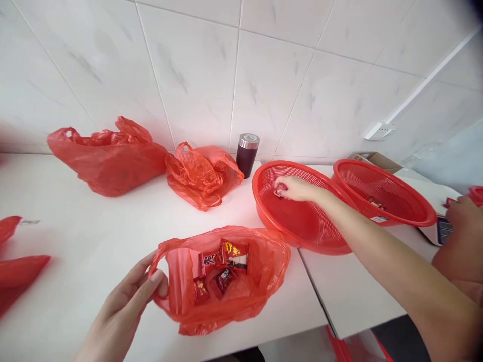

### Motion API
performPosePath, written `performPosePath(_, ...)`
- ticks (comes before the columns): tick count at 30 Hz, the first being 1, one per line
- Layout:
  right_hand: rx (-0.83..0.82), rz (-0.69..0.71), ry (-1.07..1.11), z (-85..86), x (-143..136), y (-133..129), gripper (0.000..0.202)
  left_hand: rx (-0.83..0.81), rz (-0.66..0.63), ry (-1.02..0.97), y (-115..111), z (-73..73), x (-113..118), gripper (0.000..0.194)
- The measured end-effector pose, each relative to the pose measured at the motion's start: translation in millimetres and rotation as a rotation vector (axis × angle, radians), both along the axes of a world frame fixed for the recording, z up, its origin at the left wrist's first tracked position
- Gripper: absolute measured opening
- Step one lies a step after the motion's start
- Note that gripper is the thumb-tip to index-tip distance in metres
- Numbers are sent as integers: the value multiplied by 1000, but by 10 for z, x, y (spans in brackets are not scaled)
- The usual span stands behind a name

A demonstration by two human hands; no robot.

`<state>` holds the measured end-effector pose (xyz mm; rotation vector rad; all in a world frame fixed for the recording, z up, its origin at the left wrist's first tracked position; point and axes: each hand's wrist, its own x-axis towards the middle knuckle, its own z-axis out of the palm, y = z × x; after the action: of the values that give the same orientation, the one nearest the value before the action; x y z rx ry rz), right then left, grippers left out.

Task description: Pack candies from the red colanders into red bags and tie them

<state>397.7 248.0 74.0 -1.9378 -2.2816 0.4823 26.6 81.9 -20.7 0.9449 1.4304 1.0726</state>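
My left hand (138, 291) pinches the left edge of a red plastic bag (269, 271) and keeps its mouth spread. Inside that bag lie several small wrapped snacks, among them a red packet with yellow print (234, 251) and a darker packet (224, 279). Over to the right, my right hand (292, 188) reaches into a red mesh basket (264, 211). Its fingers are closed on a small snack packet (279, 189), pinkish red and partly covered by the fingers.
Against the tiled wall stand a full-looking red bag (113, 166), a crumpled red bag (204, 173) and a dark tumbler (247, 156). A second red basket (400, 196) holds some packets. Another person's hand (462, 216) is at far right, near a scale (433, 231).
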Motion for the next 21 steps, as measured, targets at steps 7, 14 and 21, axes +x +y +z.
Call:
performPosePath(7,-162,381,551,45,-834,-980,25,26,47,-53,-64,55,35,65)
performPosePath(14,327,352,8,-126,-782,-1287,29,13,-23,53,-147,39,-48,68)
performPosePath(21,123,26,-225,-226,-394,-1601,38,-31,-124,164,-204,-25,-106,47)
